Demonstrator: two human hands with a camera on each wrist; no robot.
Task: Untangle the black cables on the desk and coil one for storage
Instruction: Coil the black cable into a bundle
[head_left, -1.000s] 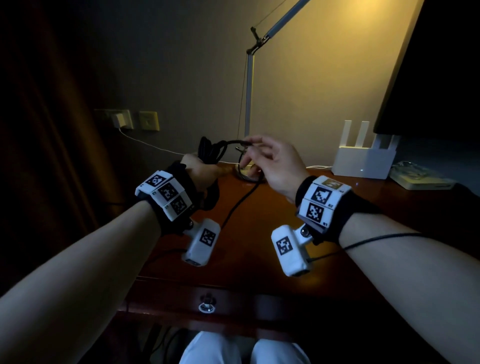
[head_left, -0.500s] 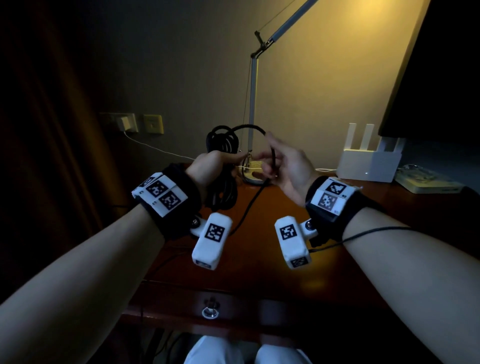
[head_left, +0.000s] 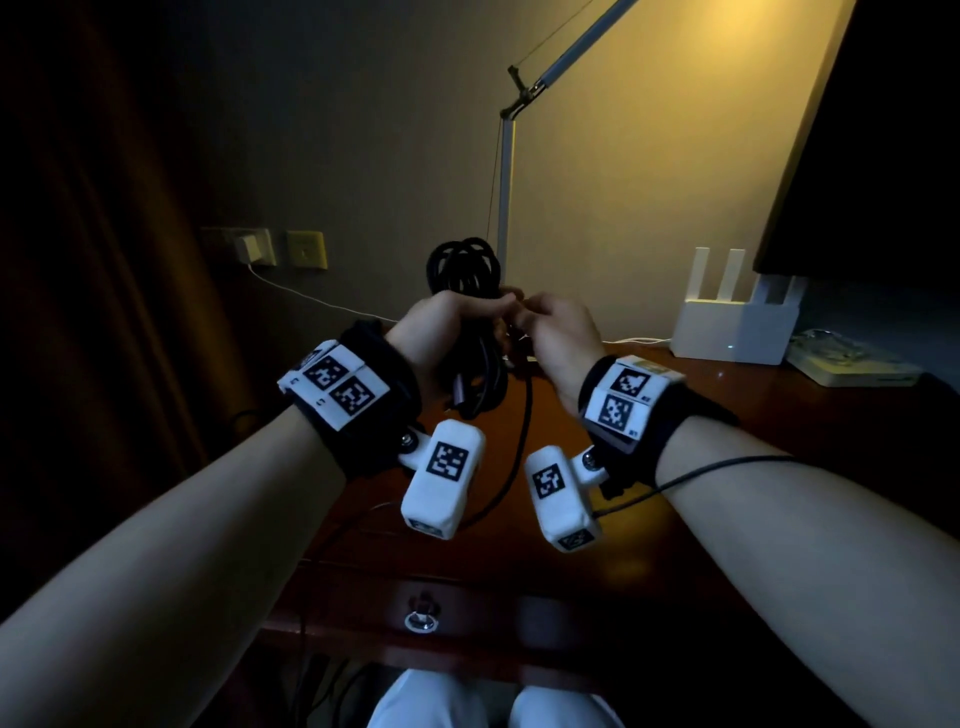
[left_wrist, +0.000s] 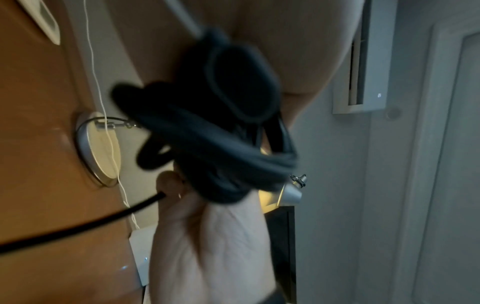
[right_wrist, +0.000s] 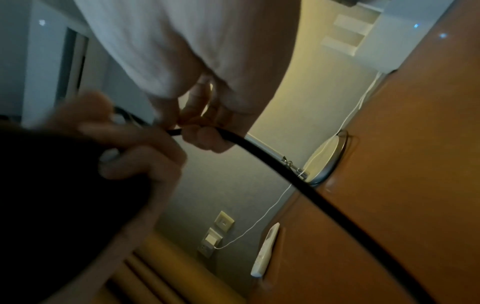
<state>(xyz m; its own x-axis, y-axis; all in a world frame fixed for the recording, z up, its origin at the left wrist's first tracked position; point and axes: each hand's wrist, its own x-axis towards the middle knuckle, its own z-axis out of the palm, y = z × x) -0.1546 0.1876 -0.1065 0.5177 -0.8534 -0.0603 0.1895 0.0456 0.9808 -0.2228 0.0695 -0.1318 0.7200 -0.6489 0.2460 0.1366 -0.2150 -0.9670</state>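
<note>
A black cable coil (head_left: 464, 270) of several loops stands upright above the wooden desk (head_left: 779, 415), gripped round its middle by my left hand (head_left: 447, 322). The same coil (left_wrist: 207, 131) fills the left wrist view, blurred. My right hand (head_left: 558, 327) sits close against the left one and pinches the loose black cable (right_wrist: 259, 150) just beside the coil. From there the free strand (head_left: 522, 441) hangs down and runs off the desk's front edge. In the right wrist view my right hand (right_wrist: 197, 127) has its fingers curled round this strand.
A desk lamp's round base (right_wrist: 327, 160) and pole (head_left: 505, 197) stand behind the hands. A white router (head_left: 732, 322) and a flat device (head_left: 852, 364) sit at the right. A wall charger (head_left: 249, 249) with a white wire is at the left. A remote (right_wrist: 265, 251) lies on the desk. A drawer knob (head_left: 422, 618) is below.
The big loop the right hand was carrying over has been laid onto the coil. My right hand has come in against the left, and the coil now stands taller.
</note>
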